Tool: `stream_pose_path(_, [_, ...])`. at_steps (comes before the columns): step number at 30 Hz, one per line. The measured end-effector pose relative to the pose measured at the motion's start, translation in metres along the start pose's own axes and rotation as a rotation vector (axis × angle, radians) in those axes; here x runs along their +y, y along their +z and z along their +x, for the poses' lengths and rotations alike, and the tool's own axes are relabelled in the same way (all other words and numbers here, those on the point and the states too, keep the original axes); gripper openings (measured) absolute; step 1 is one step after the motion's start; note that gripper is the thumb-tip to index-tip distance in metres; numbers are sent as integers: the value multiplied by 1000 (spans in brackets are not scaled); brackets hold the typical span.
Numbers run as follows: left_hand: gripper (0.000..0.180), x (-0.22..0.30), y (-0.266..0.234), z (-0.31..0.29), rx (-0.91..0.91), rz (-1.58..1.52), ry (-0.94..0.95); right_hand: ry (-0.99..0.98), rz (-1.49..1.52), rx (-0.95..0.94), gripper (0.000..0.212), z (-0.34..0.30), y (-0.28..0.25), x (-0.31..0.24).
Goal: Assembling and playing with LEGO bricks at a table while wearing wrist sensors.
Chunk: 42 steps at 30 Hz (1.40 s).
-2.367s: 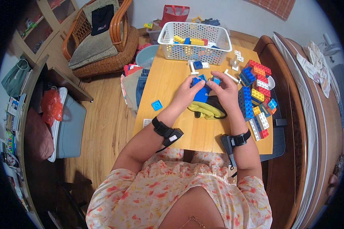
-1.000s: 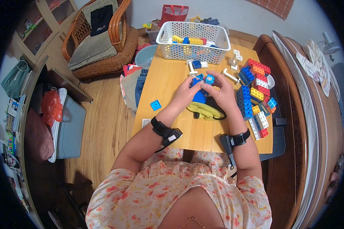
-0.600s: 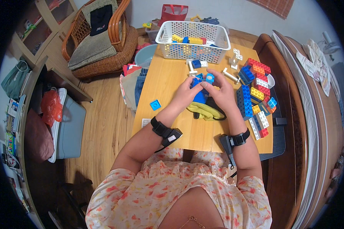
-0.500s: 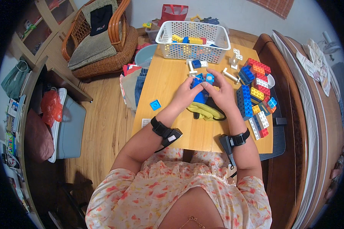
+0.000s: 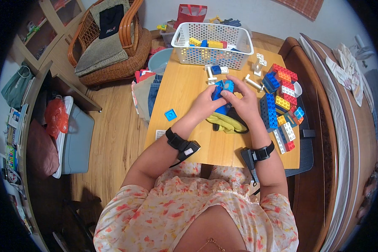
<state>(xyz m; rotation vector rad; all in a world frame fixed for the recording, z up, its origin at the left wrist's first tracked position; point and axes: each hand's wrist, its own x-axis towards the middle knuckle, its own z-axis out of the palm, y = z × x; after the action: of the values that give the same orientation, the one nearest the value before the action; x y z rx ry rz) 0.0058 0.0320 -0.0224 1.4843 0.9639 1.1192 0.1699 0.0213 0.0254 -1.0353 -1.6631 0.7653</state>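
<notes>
Both my hands are closed around blue toy building bricks (image 5: 218, 93) over the middle of the table. My left hand (image 5: 203, 104) grips the dark blue part from the left. My right hand (image 5: 244, 100) pinches a light blue brick (image 5: 228, 85) against the top of it, thumb toward me. Fingers cover much of the bricks, so I cannot tell whether they are joined. Under my hands lies a yellow-green cloth (image 5: 226, 122) with a dark edge. A small light blue square brick (image 5: 170, 115) rests alone to the left.
A white perforated basket (image 5: 214, 56) with bricks stands at the table's far edge. Several coloured bricks (image 5: 283, 101) are grouped along the right side. White post-like pieces (image 5: 253, 83) and a small dark blue brick (image 5: 215, 70) lie beyond my hands.
The light blue brick has tilted and shifted slightly left in my right fingers, close against the dark blue part. Both forearms stay nearly in place.
</notes>
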Motion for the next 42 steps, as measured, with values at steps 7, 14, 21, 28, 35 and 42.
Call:
stream_pose_path(7, [48, -2, 0, -2, -76, 15, -22, 7, 3, -66, 47, 0, 0, -1])
stream_pose_path(14, [45, 6, 1, -4, -109, -3, 4, -3, 10, -183, 45, 1, -5, 4])
stream_pose_path(21, [42, 0, -1, -3, -110, 14, -18, 7, -28, -218, 46, 2, -6, 6])
stream_pose_path(28, [41, -10, 0, -3, -108, -12, -7, -31, -135, -244, 47, 2, -5, 7])
stream_pose_path(35, [45, -2, 1, -2, -52, 43, -16, 7, -22, -117, 42, 1, 2, 17])
stream_pose_path(42, [50, -12, 1, 2, 68, 11, 26, -54, -421, 100, 30, 11, -7, 50])
